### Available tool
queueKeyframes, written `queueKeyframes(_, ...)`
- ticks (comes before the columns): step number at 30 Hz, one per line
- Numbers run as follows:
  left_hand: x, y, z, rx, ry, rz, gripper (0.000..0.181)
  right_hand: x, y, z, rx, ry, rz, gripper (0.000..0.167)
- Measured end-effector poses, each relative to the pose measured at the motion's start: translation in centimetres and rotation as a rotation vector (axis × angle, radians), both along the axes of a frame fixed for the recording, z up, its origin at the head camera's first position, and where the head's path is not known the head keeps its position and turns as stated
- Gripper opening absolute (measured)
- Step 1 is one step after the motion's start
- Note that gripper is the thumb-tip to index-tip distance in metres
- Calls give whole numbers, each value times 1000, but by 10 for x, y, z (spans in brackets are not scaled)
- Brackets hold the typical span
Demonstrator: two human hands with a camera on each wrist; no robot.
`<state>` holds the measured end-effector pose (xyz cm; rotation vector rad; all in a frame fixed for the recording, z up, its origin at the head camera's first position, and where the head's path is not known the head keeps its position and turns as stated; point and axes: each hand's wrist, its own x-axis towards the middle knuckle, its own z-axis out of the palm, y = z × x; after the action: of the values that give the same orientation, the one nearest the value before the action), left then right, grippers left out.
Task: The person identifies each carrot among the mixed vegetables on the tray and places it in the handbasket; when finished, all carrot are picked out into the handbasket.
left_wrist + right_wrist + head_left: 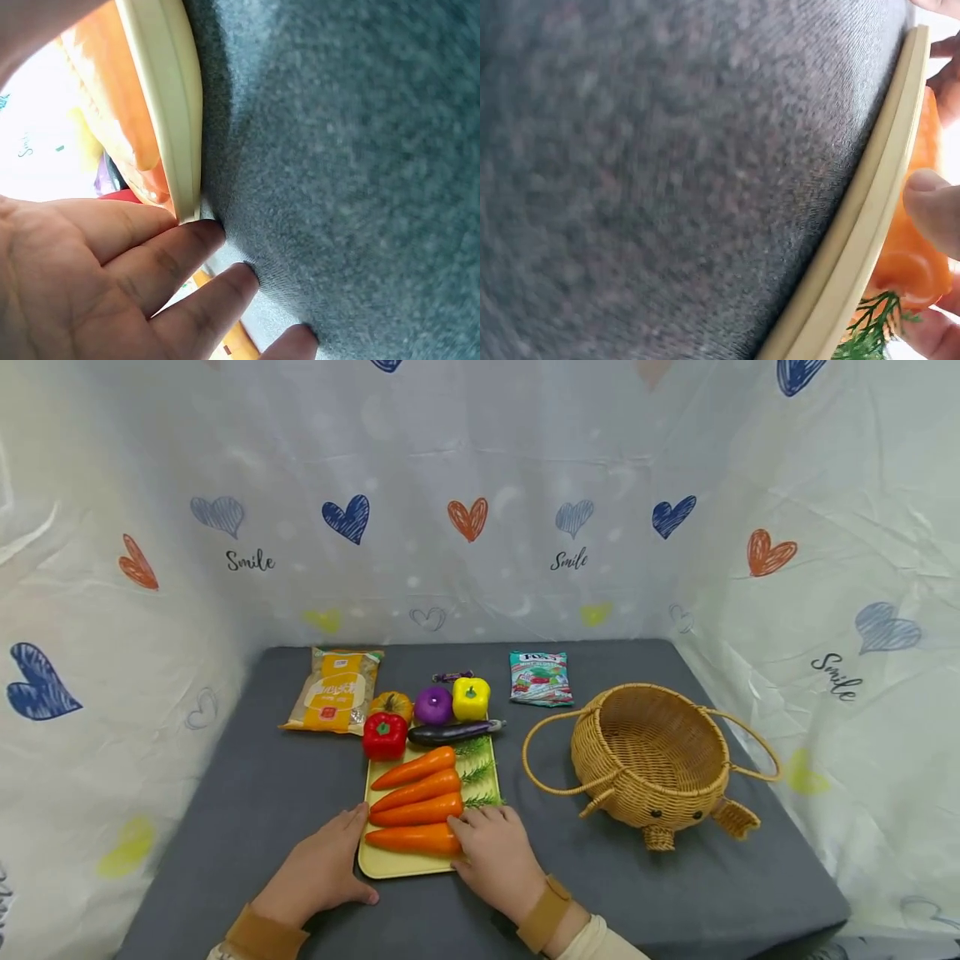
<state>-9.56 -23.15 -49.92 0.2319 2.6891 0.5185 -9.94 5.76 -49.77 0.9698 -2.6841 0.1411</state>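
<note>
Four orange carrots lie across a pale yellow tray [405, 867]. My right hand [498, 864] is at the thick, leafy end of the nearest carrot [408, 839]; in the right wrist view its thumb presses on the carrot [911, 274] and fingers reach round the far side. My left hand [322, 867] is at the tray's left edge, fingers extended. In the left wrist view, the left hand's [97, 277] fingertips rest on the cloth, one touching the tray rim [180, 112].
Behind the carrots lie an eggplant [450, 732], red pepper [385, 737], yellow pepper [471, 698], purple onion [433, 705] and small pumpkin [390, 703]. Farther back are a yellow bag [333, 693] and teal packet [540, 678]. A wicker basket [645, 785] stands right.
</note>
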Motion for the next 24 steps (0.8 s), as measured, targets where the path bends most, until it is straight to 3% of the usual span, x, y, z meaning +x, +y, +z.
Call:
queueKeyframes(11,-1,-9,-2,-26,-46,57,150,-6,-4,4,-54,87,49,34)
queueKeyframes(24,-8,0,0,-5,-54,43,152,12,37,47,-132,57,3,38)
